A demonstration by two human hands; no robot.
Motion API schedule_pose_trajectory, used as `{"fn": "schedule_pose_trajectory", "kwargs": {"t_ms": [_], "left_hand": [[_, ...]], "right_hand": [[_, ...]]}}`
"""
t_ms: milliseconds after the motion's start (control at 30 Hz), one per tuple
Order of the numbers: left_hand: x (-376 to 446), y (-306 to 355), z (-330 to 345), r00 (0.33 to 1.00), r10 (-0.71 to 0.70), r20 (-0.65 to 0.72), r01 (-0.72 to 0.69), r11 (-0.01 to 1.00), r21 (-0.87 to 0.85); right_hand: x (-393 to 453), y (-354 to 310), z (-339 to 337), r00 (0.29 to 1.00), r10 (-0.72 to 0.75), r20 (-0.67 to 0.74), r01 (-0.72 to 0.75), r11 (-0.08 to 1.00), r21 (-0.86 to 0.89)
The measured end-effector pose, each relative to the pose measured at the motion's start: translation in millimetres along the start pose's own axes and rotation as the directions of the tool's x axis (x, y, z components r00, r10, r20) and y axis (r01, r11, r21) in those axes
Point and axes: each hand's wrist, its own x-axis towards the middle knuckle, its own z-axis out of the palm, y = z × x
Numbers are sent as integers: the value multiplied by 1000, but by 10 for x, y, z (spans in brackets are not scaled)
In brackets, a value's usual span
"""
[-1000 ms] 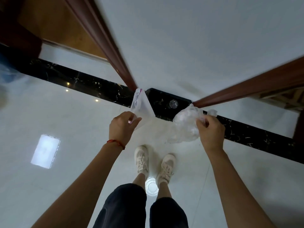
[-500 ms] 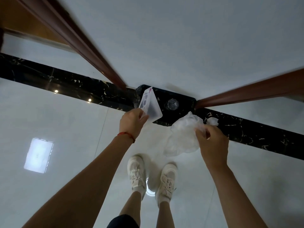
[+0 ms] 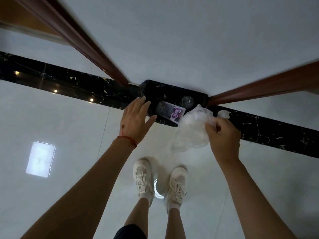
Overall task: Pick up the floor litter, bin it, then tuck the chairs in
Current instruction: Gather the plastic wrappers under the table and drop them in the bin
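Note:
A black bin (image 3: 150,87) lined with a black bag stands against the wall corner just ahead of my feet. A clear plastic wrapper with a purple label (image 3: 170,112) lies inside its mouth, apart from my fingers. My left hand (image 3: 136,118) hovers over the bin's left rim with fingers spread and holds nothing. My right hand (image 3: 222,135) pinches a crumpled clear plastic bag (image 3: 191,130) that hangs at the bin's right front edge. A round clear lid or cup (image 3: 187,100) sits deeper in the bin.
A black marble strip (image 3: 69,83) runs across the glossy white floor (image 3: 60,126). Two brown wooden mouldings (image 3: 82,47) (image 3: 264,87) meet the corner behind the bin. My white sneakers (image 3: 143,176) stand close below it.
My left hand moved the wrapper over the bin and let it go; the wrapper now lies in the bin and the hand is spread. My right hand keeps its hold on the plastic bag.

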Motion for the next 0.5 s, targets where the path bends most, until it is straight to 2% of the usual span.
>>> {"fn": "schedule_pose_trajectory", "kwargs": {"t_ms": [133,500], "left_hand": [[-266,-47,-102,999,45,11,-46,995,86],[-333,-301,-248,999,45,-25,-41,989,144]], "right_hand": [[85,-75,100,1000,1,-16,-1,1000,14],[537,-354,648,998,64,-26,-64,998,9]]}}
